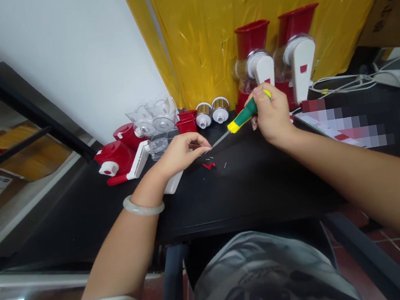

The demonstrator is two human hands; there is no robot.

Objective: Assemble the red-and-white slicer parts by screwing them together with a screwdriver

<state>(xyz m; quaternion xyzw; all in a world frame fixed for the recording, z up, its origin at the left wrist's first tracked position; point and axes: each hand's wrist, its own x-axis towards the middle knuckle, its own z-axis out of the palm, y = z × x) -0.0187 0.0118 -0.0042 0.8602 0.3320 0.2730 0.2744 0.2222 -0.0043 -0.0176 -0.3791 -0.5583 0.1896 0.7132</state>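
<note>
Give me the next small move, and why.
Probably steady the screwdriver at its tip with the left hand: the right hand grips the handle, and the left fingertips are close to the tip. Whether they pinch anything is unclear.

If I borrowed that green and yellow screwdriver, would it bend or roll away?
The screwdriver probably won't bend: its shaft looks like straight metal. The thick handle likely makes that end heavier. It might roll on the flat table, since the handle looks rounded.

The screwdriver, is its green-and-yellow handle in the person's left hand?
No, the right hand grips the screwdriver by its handle, while the left hand is near its tip.
</note>
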